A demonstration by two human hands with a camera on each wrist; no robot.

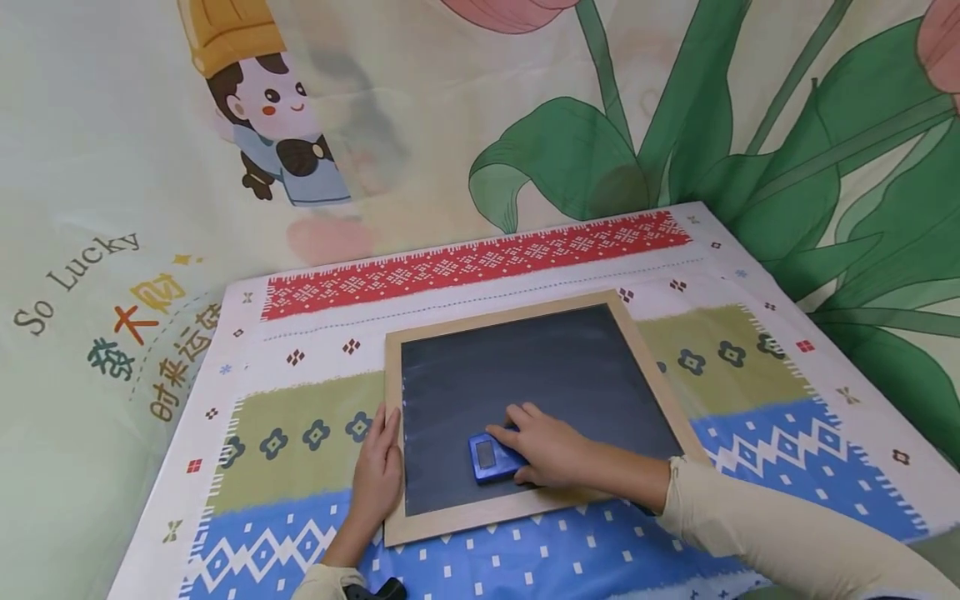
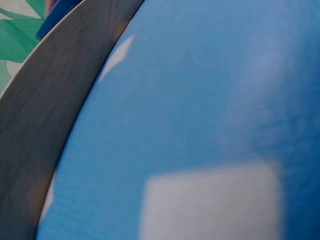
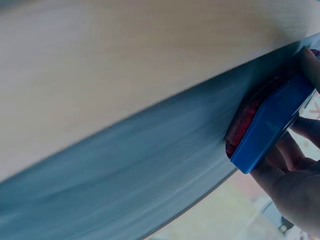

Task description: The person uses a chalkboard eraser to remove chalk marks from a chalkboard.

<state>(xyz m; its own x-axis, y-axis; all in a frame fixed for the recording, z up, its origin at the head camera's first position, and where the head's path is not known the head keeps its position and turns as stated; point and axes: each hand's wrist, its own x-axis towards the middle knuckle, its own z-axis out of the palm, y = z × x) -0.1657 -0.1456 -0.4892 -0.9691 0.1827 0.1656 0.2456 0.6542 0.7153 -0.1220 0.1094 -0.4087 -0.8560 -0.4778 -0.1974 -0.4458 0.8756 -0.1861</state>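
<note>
A small blackboard (image 1: 517,392) in a pale wooden frame lies on the patterned tablecloth. My right hand (image 1: 551,446) grips a blue board eraser (image 1: 486,458), thumb and fingers on its opposite sides, over the lower middle of the black surface. In the right wrist view the eraser (image 3: 272,120) shows a dark red pad facing the board, and faint streaks cross the surface nearby. My left hand (image 1: 381,471) rests against the left side of the frame, its fingers straight along the edge. The left wrist view shows the frame's side (image 2: 55,85) but not that hand.
The tablecloth (image 1: 285,450) has red, green and blue patterned bands and covers the table around the board. Behind the table hangs a printed backdrop (image 1: 420,125) with tulips, a cartoon figure and lettering. A black strap (image 1: 386,589) shows near the left wrist.
</note>
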